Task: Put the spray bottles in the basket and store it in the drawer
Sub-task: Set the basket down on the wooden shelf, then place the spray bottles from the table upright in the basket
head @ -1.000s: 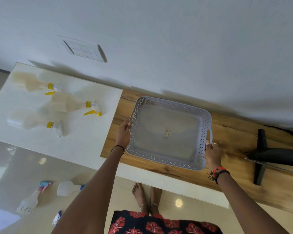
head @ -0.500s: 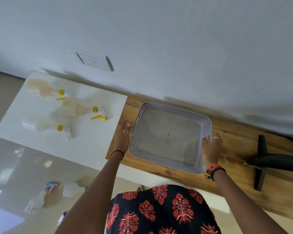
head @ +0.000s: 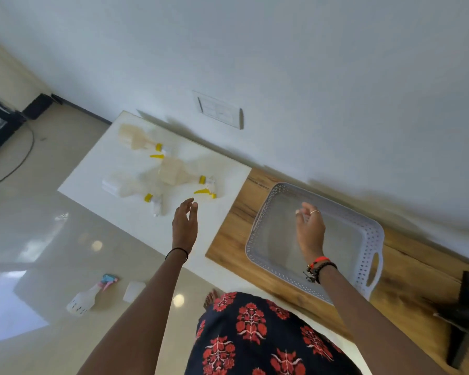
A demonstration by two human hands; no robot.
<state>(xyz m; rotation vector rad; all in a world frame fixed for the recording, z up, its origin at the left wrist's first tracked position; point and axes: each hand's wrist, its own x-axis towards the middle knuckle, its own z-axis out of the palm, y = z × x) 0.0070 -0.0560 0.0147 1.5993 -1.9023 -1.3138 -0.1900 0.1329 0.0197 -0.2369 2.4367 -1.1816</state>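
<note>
The basket (head: 374, 239) sits on the counter (head: 233, 212) just beside three spray bottles (head: 175, 171) lying flat, handy for loading; the left hand (head: 184, 226) reaches toward them, the right hand (head: 309, 234) hovers above the basket, both loose-fingered and empty.

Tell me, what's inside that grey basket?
No bottles: the visible floor of the basket is bare. The right hand hovers over its middle and hides that patch. Three spray bottles lie outside, on the white top.
</note>
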